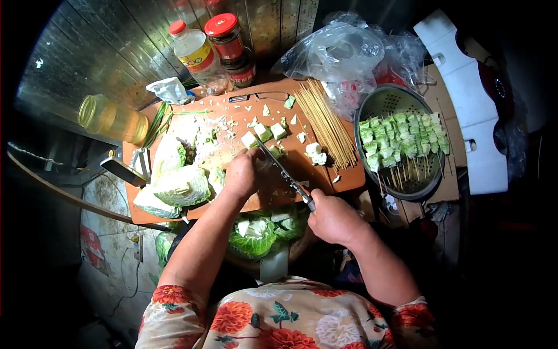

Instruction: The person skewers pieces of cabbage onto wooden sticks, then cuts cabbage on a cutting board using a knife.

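Note:
My right hand [332, 216] is wrapped round the handle of a knife [285, 174], whose blade slants up and left across the orange board [203, 119]. Beside the blade's far end, my left hand [243, 172] is closed with its fingers curled down; what lies under them is hidden. Cut cabbage cubes [263, 132] sit just beyond the blade. Larger cabbage wedges [181, 186] rest on the board's left side. A bundle of wooden skewers [328, 125] lies on its right. Below the board's near edge are more cabbage pieces [253, 237].
Right of the board, a metal colander [365, 107] holds skewered cabbage. Behind the board stand a clear bottle [199, 57] and red-lidded jars [224, 38], near plastic bags [343, 46]. A yellowish jar [113, 119] leans at the left; a white foam piece [465, 99] lies far right.

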Available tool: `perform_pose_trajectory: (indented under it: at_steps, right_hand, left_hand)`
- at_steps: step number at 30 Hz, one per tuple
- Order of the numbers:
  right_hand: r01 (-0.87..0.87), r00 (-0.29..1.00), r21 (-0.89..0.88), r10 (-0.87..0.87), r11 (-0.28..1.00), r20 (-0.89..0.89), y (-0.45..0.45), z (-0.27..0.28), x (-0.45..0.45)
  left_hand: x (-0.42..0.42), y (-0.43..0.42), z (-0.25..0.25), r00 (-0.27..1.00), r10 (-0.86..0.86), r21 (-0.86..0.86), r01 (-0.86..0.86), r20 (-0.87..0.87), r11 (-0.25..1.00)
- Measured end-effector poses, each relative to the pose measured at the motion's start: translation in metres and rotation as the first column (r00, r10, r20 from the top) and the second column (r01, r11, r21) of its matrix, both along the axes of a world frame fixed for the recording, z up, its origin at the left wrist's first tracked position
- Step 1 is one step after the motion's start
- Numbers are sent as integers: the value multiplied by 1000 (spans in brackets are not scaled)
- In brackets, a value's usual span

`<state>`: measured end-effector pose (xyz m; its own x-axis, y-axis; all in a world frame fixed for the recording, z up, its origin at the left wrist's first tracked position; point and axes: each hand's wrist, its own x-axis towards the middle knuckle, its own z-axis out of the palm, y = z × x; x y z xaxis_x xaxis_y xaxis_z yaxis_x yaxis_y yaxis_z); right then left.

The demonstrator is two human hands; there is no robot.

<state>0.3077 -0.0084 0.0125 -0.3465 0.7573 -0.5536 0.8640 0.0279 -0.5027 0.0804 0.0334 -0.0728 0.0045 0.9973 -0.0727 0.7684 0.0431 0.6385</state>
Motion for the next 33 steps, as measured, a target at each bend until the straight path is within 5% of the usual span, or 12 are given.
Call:
perform_pose_trajectory:
  at_steps: [10, 13, 15, 21, 27, 33]
  right_hand:
    - [67, 993, -13, -65, 998, 99, -8, -38, -11]
    - [135, 990, -18, -134, 991, 40, -9, -39, -9]
    - [133, 991, 6, -133, 991, 32, -9, -40, -9]
    - [114, 994, 26, -114, 993, -7, -13, -10, -16]
    - [96, 991, 107, -85, 990, -98, -29, -11, -11]
    - [70, 997, 89, -66, 994, -44, -30, -20, -5]
  left_hand:
    - [-1, -9, -4, 998, 53, -4, -53, 20, 999]
    - [-7, -17, -27, 964, 198, -30, -196, 176, 980]
    - [-10, -21, -34, 989, 125, 43, -128, 75, 991]
    - [-12, -25, -22, 992, 20, 256, -51, 125, 965]
    - [-11, -25, -19, 957, 165, 1, -171, 237, 985]
    - [-11, -20, -17, 973, 147, 21, -153, 180, 988]
